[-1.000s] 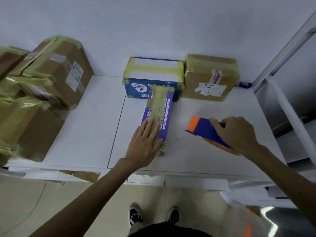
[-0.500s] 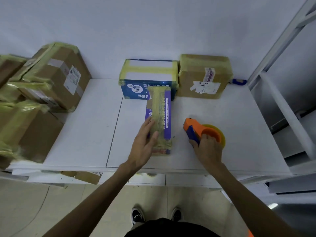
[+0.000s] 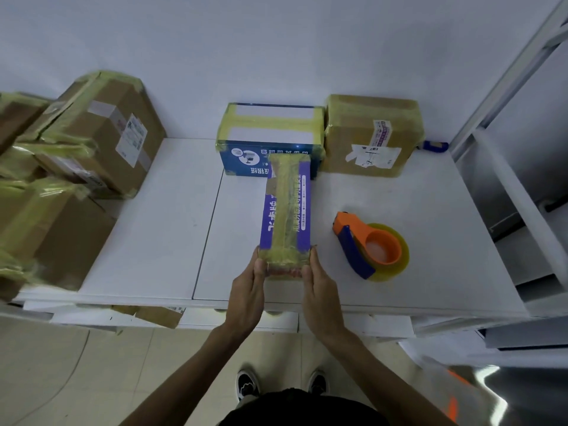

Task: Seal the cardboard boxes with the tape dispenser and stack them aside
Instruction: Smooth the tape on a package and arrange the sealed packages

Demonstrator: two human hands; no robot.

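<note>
**A:** Position of the long purple box (image 3: 287, 210)?

**B:** Flat on the white table (image 3: 153, 241), lengthwise away from the body, near end caught between the left hand (image 3: 247, 292) and the right hand (image 3: 321, 293). Yellowish tape down the whole top and over the near end.

**A:** Gripping or pressing?

**B:** Pressing, by the look of it. Fingers fairly straight along each side wall, thumbs near the end face, nothing wrapped round.

**A:** Tape dispenser (image 3: 368, 245)?

**B:** Lying just right of the right hand, untouched. Orange and blue, with a yellow roll.

**A:** Handling?

**B:** Probably light and stiff, slim enough to lift one-handed. Likely slick where taped, so better taken across both long sides near the middle than by one end.

**A:** Somewhere to stack it?

**B:** Taped blue box (image 3: 270, 133) and brown box (image 3: 372, 133) beyond the fingertips. Pile of taped cartons (image 3: 101, 133) well left of the left hand.
</note>
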